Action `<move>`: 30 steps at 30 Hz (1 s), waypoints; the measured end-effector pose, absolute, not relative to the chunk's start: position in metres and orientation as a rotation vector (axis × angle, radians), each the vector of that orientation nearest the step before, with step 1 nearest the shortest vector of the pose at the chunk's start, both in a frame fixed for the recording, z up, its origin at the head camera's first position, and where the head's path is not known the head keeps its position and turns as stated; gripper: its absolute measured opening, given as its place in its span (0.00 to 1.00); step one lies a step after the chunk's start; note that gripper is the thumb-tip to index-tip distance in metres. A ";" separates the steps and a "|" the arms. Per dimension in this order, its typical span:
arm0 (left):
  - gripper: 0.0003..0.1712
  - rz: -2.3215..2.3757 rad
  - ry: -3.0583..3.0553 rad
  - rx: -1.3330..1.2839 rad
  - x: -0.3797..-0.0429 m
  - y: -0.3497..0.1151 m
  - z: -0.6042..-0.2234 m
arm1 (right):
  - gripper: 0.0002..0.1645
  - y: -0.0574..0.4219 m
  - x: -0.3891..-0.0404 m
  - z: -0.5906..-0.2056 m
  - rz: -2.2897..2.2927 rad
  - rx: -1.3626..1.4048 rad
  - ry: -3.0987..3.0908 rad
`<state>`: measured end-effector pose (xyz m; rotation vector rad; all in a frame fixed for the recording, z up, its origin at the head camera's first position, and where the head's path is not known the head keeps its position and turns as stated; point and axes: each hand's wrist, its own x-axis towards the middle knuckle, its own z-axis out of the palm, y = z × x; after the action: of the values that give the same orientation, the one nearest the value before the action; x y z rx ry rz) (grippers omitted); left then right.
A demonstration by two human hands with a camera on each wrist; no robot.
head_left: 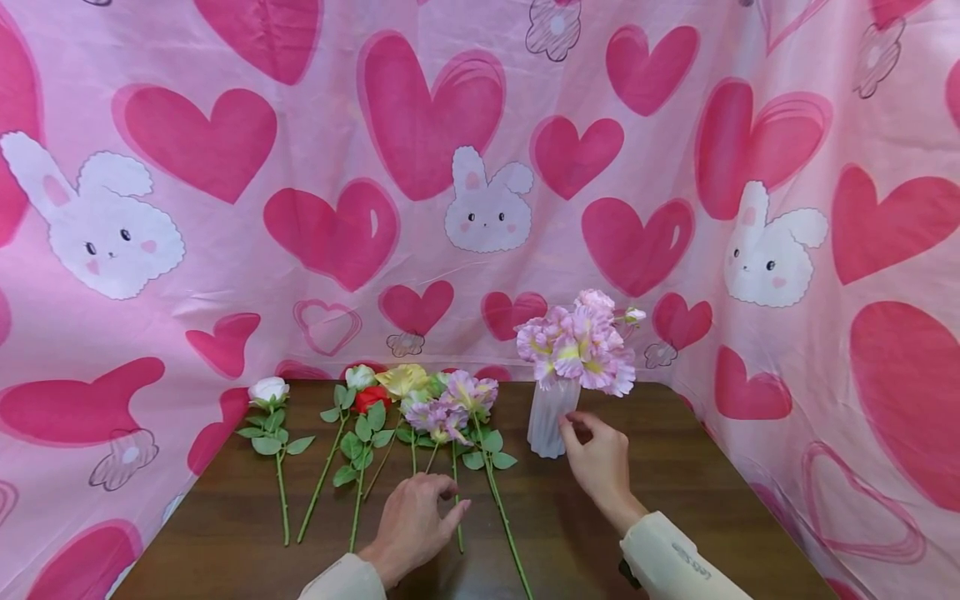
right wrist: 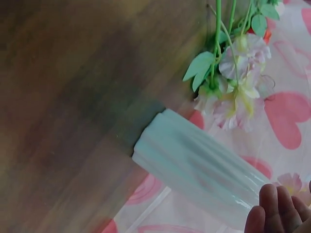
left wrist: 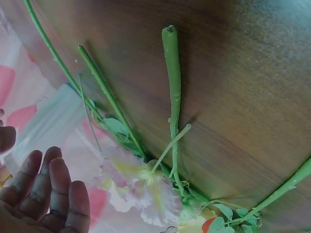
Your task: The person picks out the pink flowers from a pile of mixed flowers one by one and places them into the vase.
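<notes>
A fluted white vase (head_left: 553, 421) stands upright at the right of the table, holding pink-lilac ruffled flowers (head_left: 581, 346) with yellow centres. My right hand (head_left: 597, 458) is beside it, loosely bent fingertips right at its side; in the right wrist view the fingers (right wrist: 279, 208) overlap the vase's upper end. Over the stems in the middle hovers my left hand (head_left: 416, 521), its fingers relaxed and nothing in them. Beneath and beyond it lie loose artificial flowers: a red rose (head_left: 371, 400), a yellow bloom (head_left: 406, 380) and lilac ruffled blooms (head_left: 438, 419). Bare green stems (left wrist: 171, 68) point toward me.
A white rose (head_left: 267, 390) with a leafy stem lies apart at the left of the dark wooden table (head_left: 622, 550). Another pale rose (head_left: 360, 377) lies nearby. Behind hangs a pink cloth (head_left: 315, 50) printed with hearts and rabbits.
</notes>
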<state>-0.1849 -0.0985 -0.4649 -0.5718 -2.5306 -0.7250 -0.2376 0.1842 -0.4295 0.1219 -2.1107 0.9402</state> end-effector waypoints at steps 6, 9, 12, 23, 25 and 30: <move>0.09 -0.733 -2.534 -0.559 -0.185 -0.099 -0.465 | 0.06 0.180 -0.223 -0.437 0.955 0.105 -2.143; 0.10 -0.733 -2.543 -0.544 -0.185 -0.100 -0.466 | 0.05 0.178 -0.217 -0.441 0.959 0.103 -2.156; 0.10 -0.738 -2.566 -0.521 -0.186 -0.101 -0.466 | 0.05 0.177 -0.210 -0.445 0.957 0.104 -2.175; 0.13 -0.731 -2.644 -0.390 -0.186 -0.108 -0.463 | 0.04 0.175 -0.188 -0.460 0.894 0.130 -2.251; 0.13 -0.733 -2.648 -0.361 -0.186 -0.110 -0.463 | 0.05 0.174 -0.185 -0.462 0.881 0.136 -2.251; 0.12 -0.726 -2.667 -0.319 -0.191 -0.119 -0.463 | 0.06 0.175 -0.180 -0.465 0.868 0.140 -2.253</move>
<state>-0.1914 -0.1185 -0.4627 -0.3192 -2.6668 -0.7264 -0.1800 0.1750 -0.4652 0.1399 -2.2529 0.8677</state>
